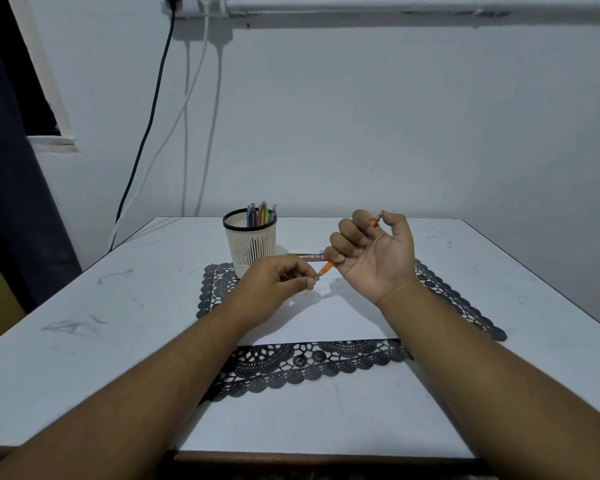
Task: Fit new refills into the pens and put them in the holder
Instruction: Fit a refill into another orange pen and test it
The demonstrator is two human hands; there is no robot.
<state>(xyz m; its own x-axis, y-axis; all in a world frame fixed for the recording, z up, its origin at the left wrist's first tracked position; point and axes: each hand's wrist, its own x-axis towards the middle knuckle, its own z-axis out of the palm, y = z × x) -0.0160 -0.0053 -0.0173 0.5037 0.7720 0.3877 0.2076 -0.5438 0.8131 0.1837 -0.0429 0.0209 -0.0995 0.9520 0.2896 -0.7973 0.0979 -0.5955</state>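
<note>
An orange pen (326,268) is gripped in my right hand (371,252), palm up, with its top end sticking out by my thumb and its front end pointing down-left. My left hand (278,284) pinches the pen's small metal tip end between thumb and forefinger, just above a white sheet of paper (326,317). A cream slotted pen holder (250,242) with a black rim stands behind my left hand, with several coloured pens upright in it. A thin red-printed packet or refill (309,257) lies flat on the table behind my hands, partly hidden.
A black lace mat (291,368) lies under the paper on the white table (84,323). Black and white cables (153,116) hang down the wall at the back left. The table's front edge runs near the bottom of the view.
</note>
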